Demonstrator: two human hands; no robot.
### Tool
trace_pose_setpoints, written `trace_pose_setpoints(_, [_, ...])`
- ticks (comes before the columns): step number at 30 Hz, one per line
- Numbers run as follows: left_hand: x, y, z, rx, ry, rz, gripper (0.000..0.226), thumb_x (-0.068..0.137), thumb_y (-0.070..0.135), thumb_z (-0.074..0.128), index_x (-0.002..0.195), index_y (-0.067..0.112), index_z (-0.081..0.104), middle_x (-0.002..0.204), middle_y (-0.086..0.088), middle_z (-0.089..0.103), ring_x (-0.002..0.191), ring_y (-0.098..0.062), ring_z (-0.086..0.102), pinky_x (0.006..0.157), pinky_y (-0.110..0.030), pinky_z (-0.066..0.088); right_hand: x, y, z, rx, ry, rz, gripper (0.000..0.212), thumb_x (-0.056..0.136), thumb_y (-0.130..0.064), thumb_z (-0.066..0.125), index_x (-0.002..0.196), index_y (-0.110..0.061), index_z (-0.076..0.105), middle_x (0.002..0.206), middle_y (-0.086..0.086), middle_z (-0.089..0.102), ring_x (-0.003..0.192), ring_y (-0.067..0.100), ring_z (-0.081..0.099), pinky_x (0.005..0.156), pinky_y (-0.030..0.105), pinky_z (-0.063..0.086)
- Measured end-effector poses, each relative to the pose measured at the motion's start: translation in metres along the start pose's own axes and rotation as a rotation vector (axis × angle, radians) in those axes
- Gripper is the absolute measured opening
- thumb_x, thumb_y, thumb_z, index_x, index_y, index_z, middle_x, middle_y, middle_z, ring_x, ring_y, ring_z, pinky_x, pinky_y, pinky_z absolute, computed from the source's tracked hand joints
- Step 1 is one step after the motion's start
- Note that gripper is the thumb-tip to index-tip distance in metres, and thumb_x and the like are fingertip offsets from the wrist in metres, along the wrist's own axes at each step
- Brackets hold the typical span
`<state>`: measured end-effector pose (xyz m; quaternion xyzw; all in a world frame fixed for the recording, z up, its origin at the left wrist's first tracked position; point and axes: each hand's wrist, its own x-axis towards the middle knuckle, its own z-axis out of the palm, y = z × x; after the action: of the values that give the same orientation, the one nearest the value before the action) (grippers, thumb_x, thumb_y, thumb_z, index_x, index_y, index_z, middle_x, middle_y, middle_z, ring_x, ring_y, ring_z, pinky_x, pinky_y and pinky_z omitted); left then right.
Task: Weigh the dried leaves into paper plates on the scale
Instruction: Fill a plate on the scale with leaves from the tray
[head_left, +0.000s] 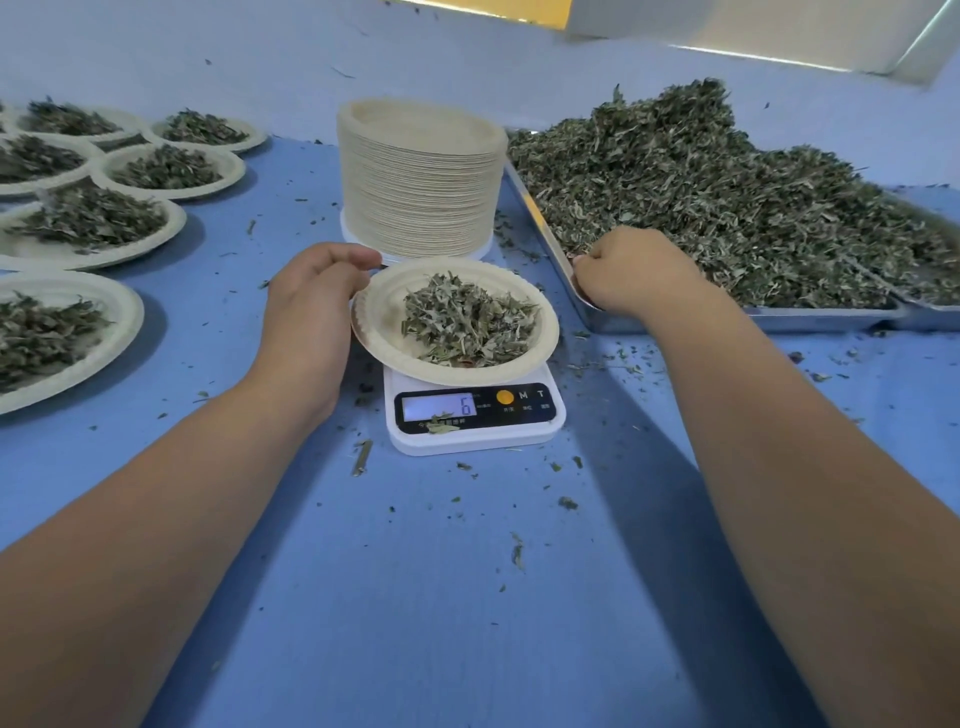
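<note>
Scale at frame centre, display facing bottom edge and showing 6, long axis running bottom to top.
Paper plate on scale platform, holding small heap of dried leaves.
Left hand curled round plate's left rim, thumb on top.
Right hand at near-left corner of metal tray, fingers curled down into leaf pile; cannot tell if anything pinched.
Tall stack of empty plates just above scale.
Filled plates at left of frame.
Leaf bits scattered on blue table.
</note>
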<state>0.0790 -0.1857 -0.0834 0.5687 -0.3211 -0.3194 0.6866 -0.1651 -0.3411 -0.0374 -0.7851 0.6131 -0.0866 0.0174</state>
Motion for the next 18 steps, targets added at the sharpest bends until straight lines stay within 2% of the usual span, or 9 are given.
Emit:
trace_pose_setpoints(1, [0.000, 0.000, 0.000, 0.000, -0.001, 0.000, 0.027, 0.082, 0.009, 0.053, 0.089, 0.022, 0.075, 0.101, -0.004, 0.072, 0.090, -0.019, 0.063, 0.074, -0.033, 0.048, -0.002, -0.001, -0.001, 0.025, 0.038, -0.018, 0.045, 0.101, -0.036, 0.043, 0.063, -0.013, 0.039, 0.060, 0.006, 0.042, 0.054, 0.022, 0.037, 0.055, 0.029, 0.033])
trace_pose_setpoints(3, [0.000, 0.000, -0.001, 0.000, -0.005, 0.000, 0.028, 0.078, 0.012, 0.053, 0.091, 0.021, 0.075, 0.101, -0.005, 0.072, 0.091, -0.020, 0.063, 0.074, -0.034, 0.048, -0.006, -0.004, -0.001, 0.005, 0.081, -0.060, 0.044, 0.102, -0.040, 0.040, 0.066, -0.015, 0.042, 0.062, 0.005, 0.045, 0.058, 0.025, 0.042, 0.058, 0.031, 0.036])
trace_pose_setpoints(5, [-0.001, 0.000, 0.000, -0.002, -0.008, -0.003, 0.028, 0.076, 0.013, 0.053, 0.091, 0.020, 0.075, 0.101, -0.006, 0.072, 0.090, -0.020, 0.063, 0.075, -0.034, 0.048, -0.009, -0.008, 0.001, -0.055, 0.012, -0.078, 0.050, 0.104, -0.052, 0.034, 0.074, -0.015, 0.050, 0.071, 0.007, 0.053, 0.066, 0.028, 0.051, 0.065, 0.036, 0.043])
trace_pose_setpoints(8, [-0.001, 0.001, -0.001, 0.003, -0.006, -0.004, 0.028, 0.077, 0.012, 0.053, 0.092, 0.020, 0.076, 0.103, -0.005, 0.072, 0.092, -0.020, 0.063, 0.076, -0.034, 0.049, -0.012, -0.010, 0.009, -0.016, -0.027, -0.084, 0.060, 0.104, -0.057, 0.030, 0.068, -0.013, 0.048, 0.065, 0.008, 0.052, 0.059, 0.027, 0.050, 0.056, 0.032, 0.042])
trace_pose_setpoints(13, [-0.001, 0.001, 0.000, 0.011, -0.001, -0.004, 0.028, 0.081, 0.008, 0.052, 0.091, 0.020, 0.075, 0.102, -0.005, 0.072, 0.091, -0.019, 0.062, 0.077, -0.034, 0.048, -0.015, -0.009, 0.016, 0.037, 0.102, -0.085, 0.055, 0.104, -0.052, 0.035, 0.067, -0.013, 0.044, 0.059, 0.006, 0.046, 0.054, 0.026, 0.044, 0.051, 0.029, 0.031])
trace_pose_setpoints(18, [-0.003, 0.004, 0.000, 0.002, 0.014, -0.011, 0.032, 0.072, 0.016, 0.052, 0.094, 0.019, 0.075, 0.112, -0.009, 0.073, 0.098, -0.018, 0.063, 0.083, -0.033, 0.050, -0.010, -0.006, 0.006, 0.216, 0.380, -0.066, 0.029, 0.102, -0.041, 0.045, 0.096, -0.017, 0.060, 0.072, -0.001, 0.059, 0.062, 0.023, 0.054, 0.056, 0.031, 0.037])
